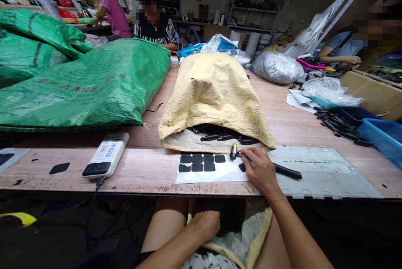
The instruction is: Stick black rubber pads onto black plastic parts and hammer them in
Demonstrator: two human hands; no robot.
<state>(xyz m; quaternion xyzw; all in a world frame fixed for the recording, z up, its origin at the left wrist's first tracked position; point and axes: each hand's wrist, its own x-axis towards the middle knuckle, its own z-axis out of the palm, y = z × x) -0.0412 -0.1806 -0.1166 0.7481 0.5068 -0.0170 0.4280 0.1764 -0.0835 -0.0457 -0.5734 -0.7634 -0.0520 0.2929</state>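
In the head view, reading a clock dial centred on the right hand (260,170), that hand grasps a small hammer (287,171) by its shaft just behind the head, over the table's (150,181) near edge. The hammer's head points to 10 o'clock; its black handle runs out between 3 and 4 o'clock, over a grey mat (339,181).

At 8 o'clock, below the table edge, the left hand (205,225) is bent over the lap beside an open bag (243,233) with a yellow border. Its fingertips are hidden, so I cannot tell whether they hold anything.

At 9 o'clock from the right hand lies a white sheet (201,177) with black rounded stickers (197,162); farther along, a white power bank (109,149) has a cable plugged in. At 11 o'clock rests a beige sack (216,89), its mouth facing the person, with black tools (210,137) in it. A green sack (84,85) lies near 10 o'clock, a blue basket (381,139) at 3 o'clock. 3 other people are farther off: 2 between 10 and 11 o'clock, 1 between 1 and 2 o'clock.
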